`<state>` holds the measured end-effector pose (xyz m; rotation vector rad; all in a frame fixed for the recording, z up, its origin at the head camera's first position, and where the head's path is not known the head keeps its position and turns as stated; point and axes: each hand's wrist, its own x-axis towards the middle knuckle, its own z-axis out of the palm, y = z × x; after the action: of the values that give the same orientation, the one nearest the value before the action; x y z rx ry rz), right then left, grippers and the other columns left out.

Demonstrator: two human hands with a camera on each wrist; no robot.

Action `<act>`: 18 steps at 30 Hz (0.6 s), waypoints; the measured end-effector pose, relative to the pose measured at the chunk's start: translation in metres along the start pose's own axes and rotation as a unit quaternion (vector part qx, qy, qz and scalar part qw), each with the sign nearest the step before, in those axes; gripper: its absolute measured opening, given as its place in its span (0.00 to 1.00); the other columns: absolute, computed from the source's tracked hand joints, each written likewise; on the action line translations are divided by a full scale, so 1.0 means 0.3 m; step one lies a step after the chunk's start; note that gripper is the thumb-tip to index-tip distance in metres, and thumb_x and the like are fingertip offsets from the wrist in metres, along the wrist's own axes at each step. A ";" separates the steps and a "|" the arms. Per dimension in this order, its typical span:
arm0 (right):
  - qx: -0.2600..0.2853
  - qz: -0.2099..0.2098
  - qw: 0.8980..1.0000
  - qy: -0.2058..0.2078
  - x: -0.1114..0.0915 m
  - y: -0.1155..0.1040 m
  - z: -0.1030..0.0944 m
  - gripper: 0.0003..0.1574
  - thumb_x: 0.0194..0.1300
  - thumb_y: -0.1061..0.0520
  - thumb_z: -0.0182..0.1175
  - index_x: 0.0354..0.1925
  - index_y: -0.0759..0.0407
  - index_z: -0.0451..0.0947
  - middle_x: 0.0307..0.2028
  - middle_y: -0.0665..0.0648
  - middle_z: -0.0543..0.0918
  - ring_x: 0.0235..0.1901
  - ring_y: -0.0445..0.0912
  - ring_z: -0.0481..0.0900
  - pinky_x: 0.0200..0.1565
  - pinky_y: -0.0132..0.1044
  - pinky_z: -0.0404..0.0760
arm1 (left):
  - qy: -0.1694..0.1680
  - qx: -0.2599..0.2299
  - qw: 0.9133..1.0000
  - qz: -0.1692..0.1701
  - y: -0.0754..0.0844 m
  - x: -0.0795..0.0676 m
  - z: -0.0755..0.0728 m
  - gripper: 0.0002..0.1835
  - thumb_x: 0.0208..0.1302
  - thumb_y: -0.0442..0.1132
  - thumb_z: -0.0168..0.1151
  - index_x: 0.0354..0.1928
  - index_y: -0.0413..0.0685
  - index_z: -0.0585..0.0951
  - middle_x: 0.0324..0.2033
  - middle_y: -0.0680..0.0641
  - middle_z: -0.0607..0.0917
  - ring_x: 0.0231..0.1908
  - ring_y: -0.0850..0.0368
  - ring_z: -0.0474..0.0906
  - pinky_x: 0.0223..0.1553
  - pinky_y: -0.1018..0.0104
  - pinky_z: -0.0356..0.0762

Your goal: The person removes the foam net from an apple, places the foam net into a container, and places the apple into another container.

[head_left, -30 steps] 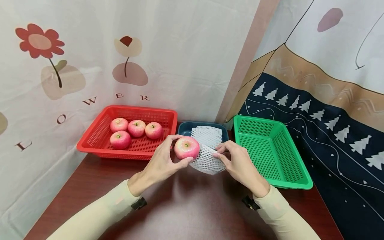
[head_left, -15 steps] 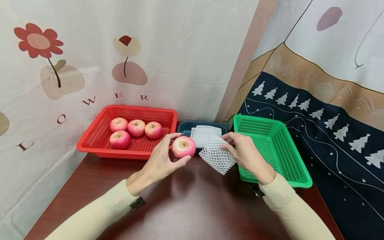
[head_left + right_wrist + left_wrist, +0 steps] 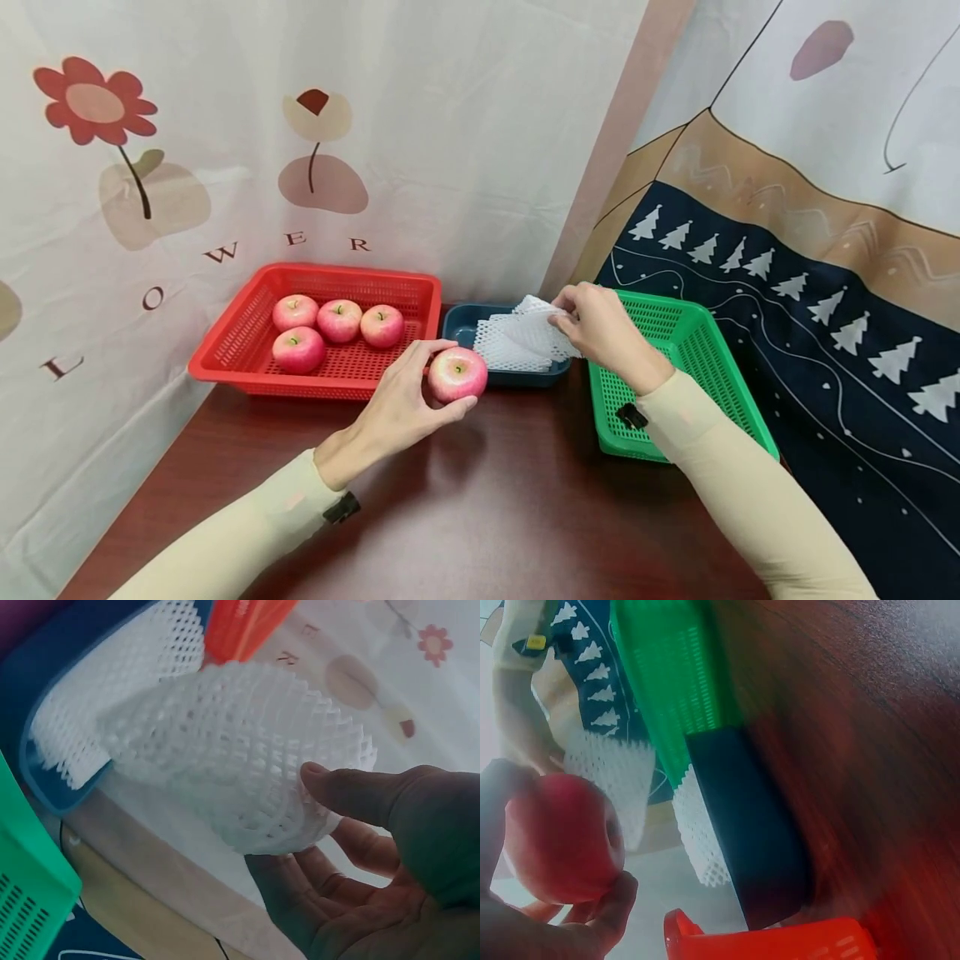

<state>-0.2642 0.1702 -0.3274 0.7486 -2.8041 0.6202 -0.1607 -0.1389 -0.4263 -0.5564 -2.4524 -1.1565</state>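
My left hand point(image 3: 400, 414) grips a pink-red apple point(image 3: 458, 374), stem up, above the table just in front of the blue tray. In the left wrist view the fingers wrap round that apple point(image 3: 564, 838). My right hand point(image 3: 609, 333) pinches a white foam fruit net point(image 3: 542, 315) by one end, over the right part of the blue tray point(image 3: 459, 321). Seen from the right wrist, the thumb presses on the foam net point(image 3: 240, 750) with the fingers beneath it. More white foam nets point(image 3: 124, 686) lie flat in the tray.
To the left stands a red basket point(image 3: 247, 367) with several apples point(image 3: 300, 349) in it. A green basket point(image 3: 675, 454) is on the right, partly behind my right forearm. Printed curtains hang behind the brown table point(image 3: 480, 500).
My right hand has drawn the foam net away from the apple, then up and back over the blue tray. The left hand, still holding the apple, has shifted slightly left.
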 end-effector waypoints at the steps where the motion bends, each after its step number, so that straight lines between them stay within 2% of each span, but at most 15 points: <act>1: -0.006 -0.006 1.000 0.005 0.016 0.002 0.004 0.08 0.81 0.59 0.72 0.50 0.65 0.93 0.42 0.65 0.91 0.40 0.56 0.85 0.43 0.48 0.84 | -0.004 0.000 1.000 -0.002 0.000 -0.001 0.000 0.42 0.61 0.51 0.90 0.73 0.49 0.79 0.63 0.49 0.88 0.59 0.55 0.87 0.61 0.49 0.92; 5: -0.023 -0.015 0.999 0.015 0.074 0.002 0.028 0.07 0.81 0.62 0.71 0.49 0.67 0.91 0.44 0.67 0.92 0.41 0.58 0.86 0.45 0.51 0.87 | -0.024 0.003 1.000 0.002 -0.008 -0.003 0.005 0.42 0.61 0.51 0.90 0.73 0.50 0.78 0.63 0.50 0.87 0.59 0.57 0.87 0.61 0.53 0.94; 10: -0.036 -0.018 0.999 0.009 0.131 -0.016 0.064 0.06 0.81 0.63 0.70 0.50 0.67 0.88 0.48 0.68 0.91 0.48 0.61 0.91 0.53 0.55 0.93 | -0.038 0.013 0.999 0.022 -0.012 -0.004 0.002 0.44 0.61 0.51 0.90 0.75 0.49 0.77 0.64 0.49 0.86 0.60 0.57 0.87 0.62 0.54 0.94; 14: -0.053 -0.027 0.998 0.002 0.173 -0.026 0.105 0.05 0.82 0.63 0.68 0.51 0.65 0.86 0.50 0.67 0.89 0.49 0.61 0.92 0.53 0.55 0.94 | -0.045 0.026 0.998 0.047 -0.013 -0.002 -0.002 0.45 0.62 0.49 0.89 0.78 0.49 0.77 0.65 0.48 0.85 0.61 0.55 0.87 0.62 0.53 0.94; 18: -0.085 -0.040 0.996 -0.006 0.206 -0.028 0.166 0.06 0.82 0.63 0.68 0.53 0.64 0.84 0.51 0.66 0.89 0.50 0.62 0.92 0.52 0.56 0.95 | -0.055 0.042 0.995 0.069 -0.016 -0.001 -0.003 0.42 0.65 0.48 0.88 0.79 0.54 0.80 0.67 0.46 0.83 0.61 0.54 0.87 0.61 0.55 0.94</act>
<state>-0.3160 0.1151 -0.3525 0.8270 -2.7770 0.3585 -0.1627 -0.1424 -0.4291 -0.7701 -2.4962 -0.9867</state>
